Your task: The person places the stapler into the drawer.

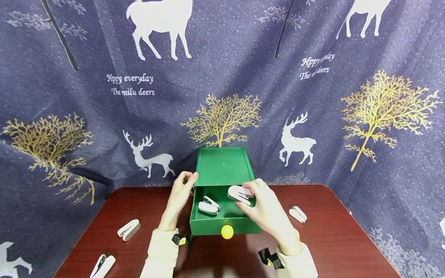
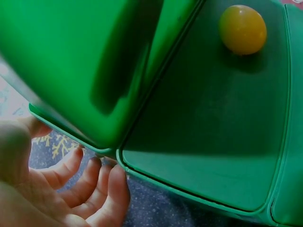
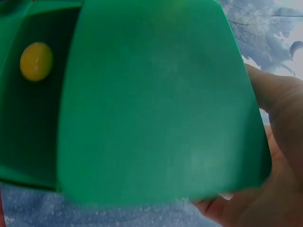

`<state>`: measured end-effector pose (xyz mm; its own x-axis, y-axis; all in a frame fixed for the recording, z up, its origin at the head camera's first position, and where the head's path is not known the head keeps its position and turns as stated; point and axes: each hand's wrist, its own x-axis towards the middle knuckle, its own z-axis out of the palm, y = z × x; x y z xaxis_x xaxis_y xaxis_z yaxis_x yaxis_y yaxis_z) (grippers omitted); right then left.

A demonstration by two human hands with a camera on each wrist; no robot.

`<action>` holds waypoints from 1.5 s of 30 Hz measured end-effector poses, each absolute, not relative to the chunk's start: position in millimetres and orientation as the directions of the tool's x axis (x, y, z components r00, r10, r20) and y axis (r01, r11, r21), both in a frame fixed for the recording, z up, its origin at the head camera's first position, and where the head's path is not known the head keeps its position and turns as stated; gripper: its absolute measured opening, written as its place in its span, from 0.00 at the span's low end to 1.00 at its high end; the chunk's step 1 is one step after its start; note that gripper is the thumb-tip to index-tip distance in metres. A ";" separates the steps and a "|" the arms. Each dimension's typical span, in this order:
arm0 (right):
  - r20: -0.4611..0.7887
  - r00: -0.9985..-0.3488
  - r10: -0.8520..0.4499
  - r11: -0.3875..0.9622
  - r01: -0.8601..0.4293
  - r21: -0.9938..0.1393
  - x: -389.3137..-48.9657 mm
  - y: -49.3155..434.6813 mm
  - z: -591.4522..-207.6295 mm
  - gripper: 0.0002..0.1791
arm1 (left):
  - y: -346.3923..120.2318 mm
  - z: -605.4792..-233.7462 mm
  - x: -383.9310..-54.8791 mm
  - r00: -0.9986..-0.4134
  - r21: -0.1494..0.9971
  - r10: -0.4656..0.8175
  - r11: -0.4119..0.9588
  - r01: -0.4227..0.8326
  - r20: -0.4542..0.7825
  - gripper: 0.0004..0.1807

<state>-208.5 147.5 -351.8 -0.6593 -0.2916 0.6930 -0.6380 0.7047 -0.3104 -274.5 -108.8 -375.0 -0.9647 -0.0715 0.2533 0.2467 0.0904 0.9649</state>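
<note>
A green drawer box point(image 1: 224, 168) stands on the table with its drawer point(image 1: 208, 226) pulled out and a round yellow knob point(image 1: 227, 231) on the front. My right hand point(image 1: 265, 206) pinches a white stapler point(image 1: 236, 192) over the right half of the drawer. Another white stapler point(image 1: 208, 207) lies in the drawer's left half. My left hand point(image 1: 180, 195) holds the box at its front left corner. In the left wrist view its bent fingers point(image 2: 90, 182) meet the green edge. Green panels hide most of the held stapler in the right wrist view.
Two white staplers, one farther back point(image 1: 129, 230) and one near the front point(image 1: 102, 266), lie on the left of the reddish-brown table point(image 1: 333, 239). One more stapler point(image 1: 298, 214) lies to the right. A dark blue curtain point(image 1: 226, 69) with deer and trees hangs close behind the box.
</note>
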 end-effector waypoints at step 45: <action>0.206 -0.938 -0.277 0.906 -0.327 -0.268 -229.0 93.7 -337.6 0.17 | -109.8 -377.1 -275.7 -0.963 0.963 -0.065 0.084 0.255 0.261 0.11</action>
<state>-229.0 93.7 -337.6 -0.9384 -0.2774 0.2062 -0.3268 0.9064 -0.2676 -275.7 -109.8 -377.1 -0.9633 -0.0649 0.2606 0.2550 0.0839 0.9633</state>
